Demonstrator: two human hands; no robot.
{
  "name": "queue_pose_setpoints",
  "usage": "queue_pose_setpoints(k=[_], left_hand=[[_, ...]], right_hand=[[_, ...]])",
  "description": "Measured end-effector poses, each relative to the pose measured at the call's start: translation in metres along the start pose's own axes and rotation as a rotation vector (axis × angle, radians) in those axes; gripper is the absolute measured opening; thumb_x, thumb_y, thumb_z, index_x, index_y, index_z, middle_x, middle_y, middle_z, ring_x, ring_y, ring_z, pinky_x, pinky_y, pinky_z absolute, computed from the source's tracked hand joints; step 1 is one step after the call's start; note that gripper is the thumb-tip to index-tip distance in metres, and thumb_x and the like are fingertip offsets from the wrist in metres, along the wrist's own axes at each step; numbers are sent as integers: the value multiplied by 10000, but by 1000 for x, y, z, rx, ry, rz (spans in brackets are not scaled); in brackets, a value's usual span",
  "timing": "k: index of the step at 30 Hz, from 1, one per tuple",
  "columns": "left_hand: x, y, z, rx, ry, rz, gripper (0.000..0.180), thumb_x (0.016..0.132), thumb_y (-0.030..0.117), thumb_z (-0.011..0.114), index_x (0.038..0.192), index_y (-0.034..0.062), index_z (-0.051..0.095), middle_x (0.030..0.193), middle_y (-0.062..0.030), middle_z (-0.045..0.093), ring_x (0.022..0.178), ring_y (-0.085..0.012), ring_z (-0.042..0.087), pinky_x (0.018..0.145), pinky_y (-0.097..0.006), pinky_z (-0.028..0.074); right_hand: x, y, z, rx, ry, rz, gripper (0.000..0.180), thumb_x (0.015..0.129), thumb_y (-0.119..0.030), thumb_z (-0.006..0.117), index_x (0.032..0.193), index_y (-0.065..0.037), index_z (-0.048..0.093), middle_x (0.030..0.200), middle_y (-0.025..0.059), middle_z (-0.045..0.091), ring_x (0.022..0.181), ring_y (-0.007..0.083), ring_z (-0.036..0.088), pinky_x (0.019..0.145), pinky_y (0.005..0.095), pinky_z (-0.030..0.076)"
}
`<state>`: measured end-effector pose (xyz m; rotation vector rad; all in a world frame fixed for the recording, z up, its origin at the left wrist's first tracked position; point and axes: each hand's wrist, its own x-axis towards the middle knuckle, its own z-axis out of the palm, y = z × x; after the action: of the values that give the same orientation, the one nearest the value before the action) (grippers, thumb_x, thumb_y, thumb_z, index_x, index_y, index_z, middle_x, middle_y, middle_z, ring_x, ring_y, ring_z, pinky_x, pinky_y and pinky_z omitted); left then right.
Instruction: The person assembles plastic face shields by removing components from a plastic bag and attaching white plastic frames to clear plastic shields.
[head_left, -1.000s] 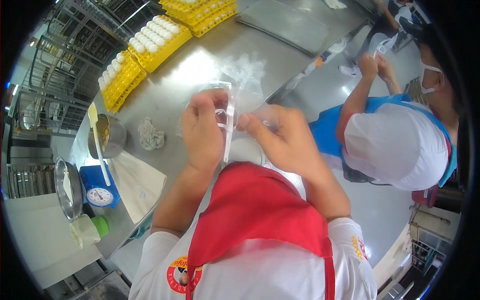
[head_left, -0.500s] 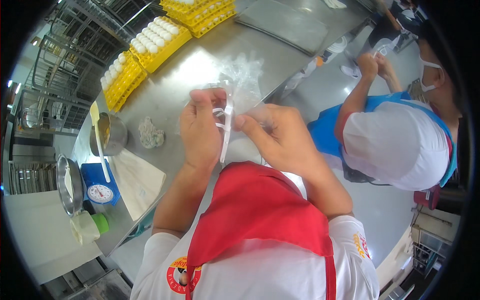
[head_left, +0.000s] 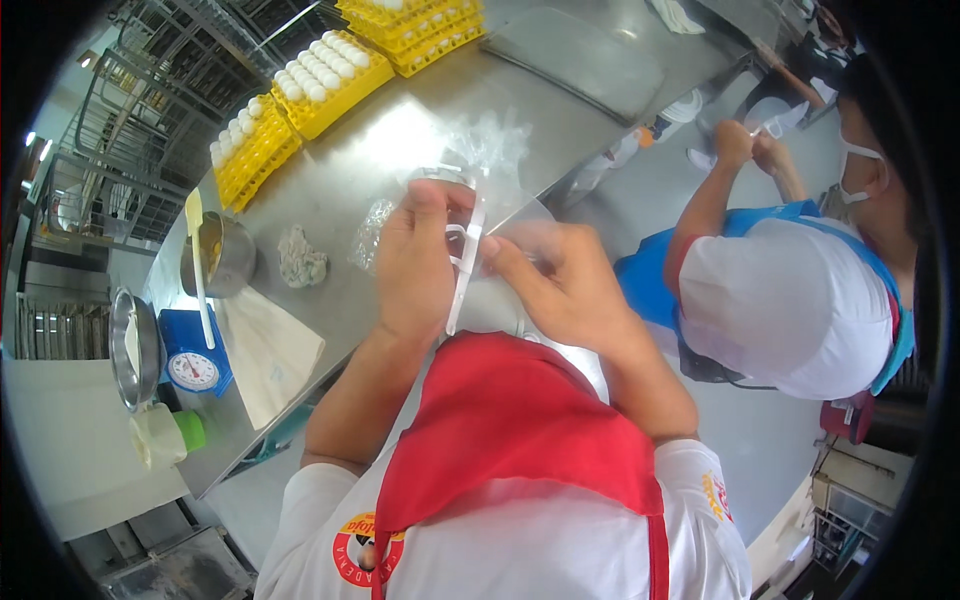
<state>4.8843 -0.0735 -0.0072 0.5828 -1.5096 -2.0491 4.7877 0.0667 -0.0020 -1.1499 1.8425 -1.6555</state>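
My left hand (head_left: 412, 265) is closed around a slim white plastic frame (head_left: 465, 270) with small loops along its side; it stands nearly upright in front of my chest. My right hand (head_left: 568, 285) is beside it, thumb and fingers pinched together near the frame's right edge. What the right fingers grip is too blurred to make out; a see-through film seems to lie around them. Beyond my hands, a crumpled clear plastic bag (head_left: 488, 148) rests on the steel table (head_left: 345, 180).
Yellow trays of white eggs (head_left: 330, 85) line the far left. Nearer are a steel pot (head_left: 232, 255) with a spatula (head_left: 198, 265), a crumpled cloth (head_left: 300, 258), a blue scale (head_left: 192, 365) and a metal bowl (head_left: 138, 350). At right, a co-worker (head_left: 770, 290) holds a small white item.
My left hand and the frame have shifted slightly right. The right hand stays close by, still pinched. The view has turned a little.
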Motion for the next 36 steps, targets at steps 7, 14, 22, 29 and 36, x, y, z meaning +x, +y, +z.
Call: queue_pose_setpoints(k=[7, 14, 22, 29, 36], left_hand=[[0, -4, 7, 2, -31, -28, 521, 1115, 507, 532, 1053, 12, 680, 946, -50, 642, 774, -121, 617, 674, -280, 527], [-3, -6, 19, 59, -58, 10, 682, 1112, 606, 421, 1119, -25, 679, 961, -101, 693, 801, -139, 667, 712, -279, 564], [-6, -7, 19, 79, -77, 25, 586, 1113, 539, 498, 1152, -10, 698, 979, -82, 706, 809, -122, 662, 718, -264, 557], [-9, -2, 20, 45, -147, -30, 477, 1121, 467, 536, 1166, 22, 704, 946, -36, 704, 769, -85, 630, 650, -244, 515], [-7, 0, 15, -50, -206, -58, 543, 1127, 497, 500, 1301, 2, 640, 1045, -67, 690, 858, -117, 648, 716, -259, 532]], right_hand=[[-5, 9, -8, 12, -24, 32, 322, 1038, -265, 665, 940, 24, 767, 765, 157, 734, 654, 162, 655, 632, 337, 519], [-10, 15, -15, 4, -19, 16, 305, 1048, -264, 665, 986, 14, 772, 757, 114, 736, 663, 112, 613, 632, 312, 508], [-13, 21, -21, -30, 64, 55, 222, 998, -239, 739, 970, -21, 767, 764, -1, 692, 654, 42, 521, 582, 253, 425], [-14, 12, -24, 174, 122, 97, 255, 1024, -245, 711, 943, -7, 756, 807, -3, 700, 727, 54, 548, 653, 257, 451], [-17, 25, -21, 247, 114, 197, 355, 1071, -308, 654, 917, -8, 762, 829, -4, 706, 791, 67, 565, 723, 262, 460]])
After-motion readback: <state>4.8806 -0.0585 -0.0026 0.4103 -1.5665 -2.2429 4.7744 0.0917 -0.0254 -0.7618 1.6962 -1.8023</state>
